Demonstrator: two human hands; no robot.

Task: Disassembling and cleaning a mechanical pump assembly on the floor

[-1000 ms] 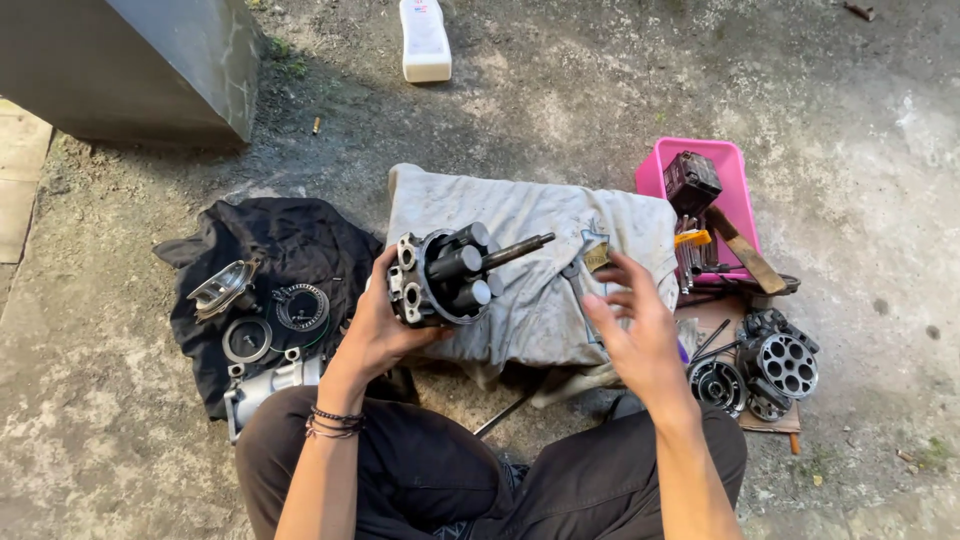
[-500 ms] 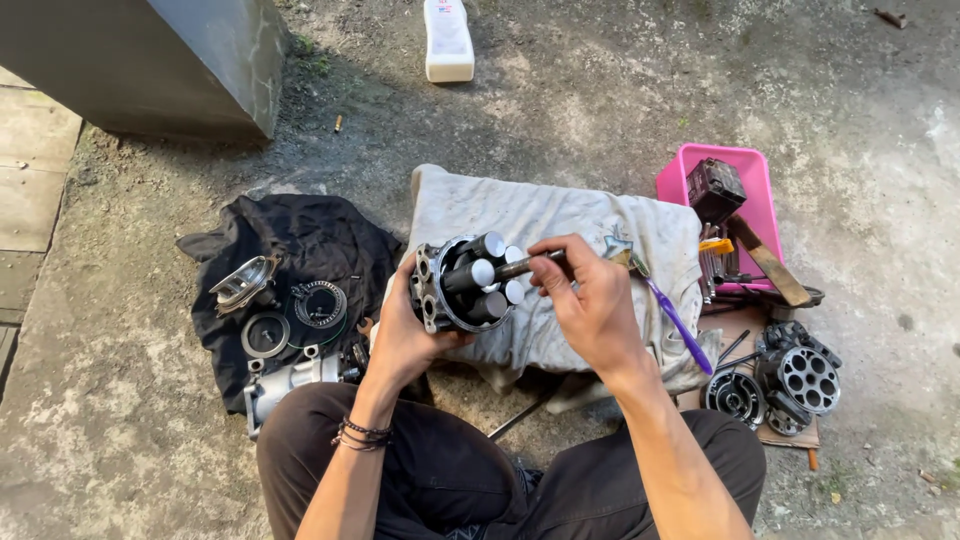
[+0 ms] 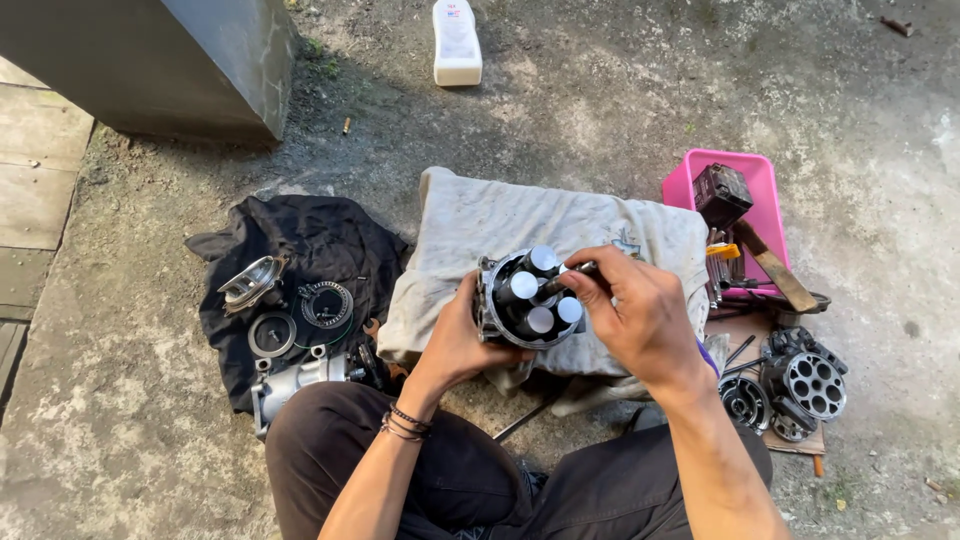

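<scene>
Piston cylinder block (image 3: pixel 527 298) cupped in left hand (image 3: pixel 452 335); right hand (image 3: pixel 640 315) fingers pinched on its central shaft (image 3: pixel 572 275).

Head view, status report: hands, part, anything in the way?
Left hand grips the round metal part. Right hand pinches its shaft. Grey cloth beneath, nothing blocking.

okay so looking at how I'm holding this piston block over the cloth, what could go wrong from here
The left hand alone supports the piston assembly in the air; it could slip and drop onto the grey cloth or the concrete. The right hand grips the central shaft beside the pistons, so fingers might get pinched. Grit from the ground may reach open parts on the black cloth.
</scene>
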